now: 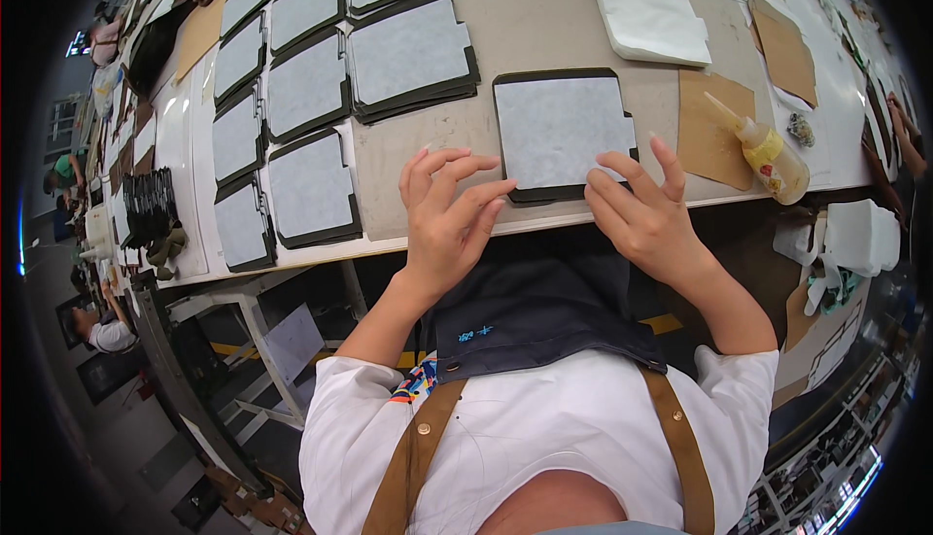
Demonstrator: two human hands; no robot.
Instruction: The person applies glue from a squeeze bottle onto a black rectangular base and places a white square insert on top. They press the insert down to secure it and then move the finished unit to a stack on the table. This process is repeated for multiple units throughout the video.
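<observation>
A flat black panel (pixel 560 75) with a pale grey sheet (pixel 562 127) laid over its middle lies near the table's front edge. My left hand (pixel 449 207) is beside its near left corner, fingers apart and the index fingertip at the corner. My right hand (pixel 637 205) rests fingertips on the near right part of the sheet, its fingers bent but spread. Neither hand appears to grip anything. The undersides of the right fingertips are hidden.
Stacks of similar black panels with grey sheets (pixel 406 44) cover the table's left side. At the right are a stack of white sheets (pixel 651 20), brown card (pixel 714 127) and a yellowish squeeze bottle (pixel 775 161) lying tilted. White bags (pixel 860 239) stand beyond the table's right edge.
</observation>
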